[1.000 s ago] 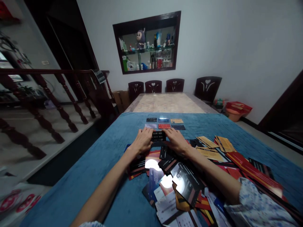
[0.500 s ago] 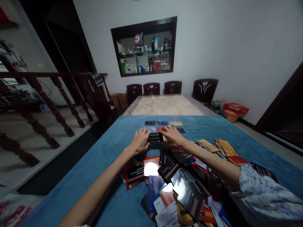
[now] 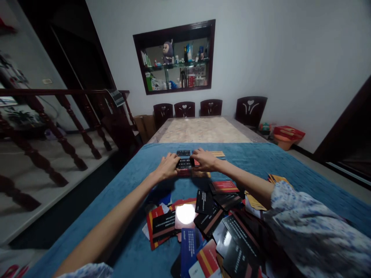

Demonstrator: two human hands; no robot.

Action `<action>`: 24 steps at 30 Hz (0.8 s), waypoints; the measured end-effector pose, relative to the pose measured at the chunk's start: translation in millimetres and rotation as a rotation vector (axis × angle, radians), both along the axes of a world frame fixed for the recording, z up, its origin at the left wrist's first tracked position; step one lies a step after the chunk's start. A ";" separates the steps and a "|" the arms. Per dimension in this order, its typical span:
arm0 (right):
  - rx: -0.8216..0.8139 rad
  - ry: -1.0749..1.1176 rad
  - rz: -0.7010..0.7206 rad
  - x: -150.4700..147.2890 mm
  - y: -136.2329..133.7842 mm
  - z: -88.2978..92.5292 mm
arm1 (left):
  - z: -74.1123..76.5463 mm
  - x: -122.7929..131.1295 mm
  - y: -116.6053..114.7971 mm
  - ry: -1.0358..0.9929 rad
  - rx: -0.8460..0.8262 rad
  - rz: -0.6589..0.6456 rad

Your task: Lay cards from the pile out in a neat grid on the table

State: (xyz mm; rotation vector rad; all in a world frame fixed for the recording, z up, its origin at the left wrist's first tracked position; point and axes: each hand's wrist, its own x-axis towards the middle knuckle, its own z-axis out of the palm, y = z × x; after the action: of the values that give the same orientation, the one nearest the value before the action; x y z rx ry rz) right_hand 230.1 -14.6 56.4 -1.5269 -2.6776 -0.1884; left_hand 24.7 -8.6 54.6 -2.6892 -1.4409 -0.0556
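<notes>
Between my two hands is a black card with white print. My left hand pinches its left end, and my right hand is closed at its right end. Just beyond lies another black card. A yellow card shows past my right fingers. Nearer me, a dark red card lies under the front of the held card. My right hand hides part of the laid-out cards.
A loose heap of overlapping cards spreads over the blue cloth in front of me. More yellow cards lie to the right. Beyond the cloth is the bare tabletop, with dark chairs behind it.
Both hands have moved forward with the black card, from the near row to farther among the laid-out cards. A red card now shows on the heap where my right hand had been.
</notes>
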 end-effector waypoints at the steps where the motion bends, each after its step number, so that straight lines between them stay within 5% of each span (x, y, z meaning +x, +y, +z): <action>1: -0.004 0.001 0.005 -0.4 4.5 1.9 | 1.1 0.0 4.6 0.005 0.000 0.000; 14: -0.024 -0.025 -0.023 -1.3 66.4 2.7 | 2.7 8.7 61.5 0.009 -0.005 0.026; 24: -0.063 -0.079 -0.074 0.5 96.9 -6.4 | -10.9 14.8 100.9 0.047 -0.014 0.021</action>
State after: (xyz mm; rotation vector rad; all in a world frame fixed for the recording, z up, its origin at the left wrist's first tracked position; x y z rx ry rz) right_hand 230.6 82.3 50.0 -1.6729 -2.7139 -0.1725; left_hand 39.5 92.2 43.6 -2.6670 -1.4603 0.0194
